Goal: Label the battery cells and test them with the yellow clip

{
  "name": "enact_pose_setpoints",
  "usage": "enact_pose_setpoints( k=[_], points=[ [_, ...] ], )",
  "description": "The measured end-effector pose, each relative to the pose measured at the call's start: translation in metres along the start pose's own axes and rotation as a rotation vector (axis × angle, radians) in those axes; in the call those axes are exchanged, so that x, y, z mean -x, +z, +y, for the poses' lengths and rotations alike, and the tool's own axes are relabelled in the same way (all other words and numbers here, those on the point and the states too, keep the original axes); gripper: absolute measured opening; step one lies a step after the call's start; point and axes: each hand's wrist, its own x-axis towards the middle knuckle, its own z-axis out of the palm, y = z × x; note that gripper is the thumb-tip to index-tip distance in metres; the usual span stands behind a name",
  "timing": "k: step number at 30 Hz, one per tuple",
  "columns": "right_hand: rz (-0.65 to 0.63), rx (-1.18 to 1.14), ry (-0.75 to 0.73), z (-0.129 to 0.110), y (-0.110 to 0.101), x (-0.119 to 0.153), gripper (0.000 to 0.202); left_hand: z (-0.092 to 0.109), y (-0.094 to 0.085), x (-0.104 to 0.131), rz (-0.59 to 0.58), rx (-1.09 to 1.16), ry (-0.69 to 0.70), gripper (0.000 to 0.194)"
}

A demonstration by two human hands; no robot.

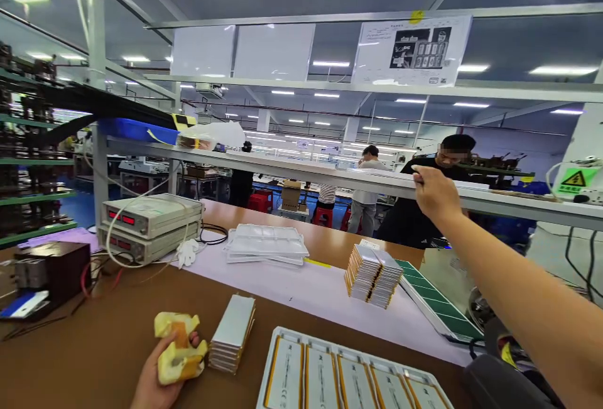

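On the tabletop (pixel 117 333), the left hand (pixel 160 377) is closed around a yellow tape roll (pixel 179 349), just left of a stack of flat cells (pixel 233 333) lying lengthwise away. The right hand (pixel 436 195) pinches the overhead shelf rail (pixel 330 176), far off.

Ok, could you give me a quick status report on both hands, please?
Left hand grips yellow wad beside cell stack. Right hand raised to shelf rail, pinching something small, unclear. Tray of cells lies between.
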Motion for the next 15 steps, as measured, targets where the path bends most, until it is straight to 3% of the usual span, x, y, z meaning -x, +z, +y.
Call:
enact_pose_setpoints(
  k=[1,2,5,7,9,11,15],
  points=[
    [0.002,-0.072,0.039,-0.01,-0.002,0.025,0.038,-0.001,0.0,0.001,-0.005,0.01,0.01,0.029],
    [-0.105,-0.124,0.064,-0.021,-0.003,0.056,0.037,-0.002,0.0,0.002,-0.008,0.021,0.015,0.027],
    [-0.666,-0.334,-0.069,-0.052,-0.009,0.168,0.038,-0.002,0.001,0.005,-0.014,0.05,0.028,0.024],
    [-0.877,-0.489,-0.107,-0.069,-0.016,0.243,0.036,0.002,0.0,0.009,-0.032,0.081,0.037,0.025],
    [-0.986,-0.596,-0.089,-0.079,-0.026,0.304,0.037,0.01,0.001,0.013,-0.097,0.134,0.064,0.026],
    [-1.021,-0.672,-0.036,-0.084,-0.037,0.341,0.04,0.018,0.004,0.021,-0.201,0.183,0.12,0.029],
    [-0.974,-0.757,0.045,-0.074,-0.051,0.359,0.038,0.021,0.025,0.047,-0.436,0.163,0.226,0.036]
  ],
)
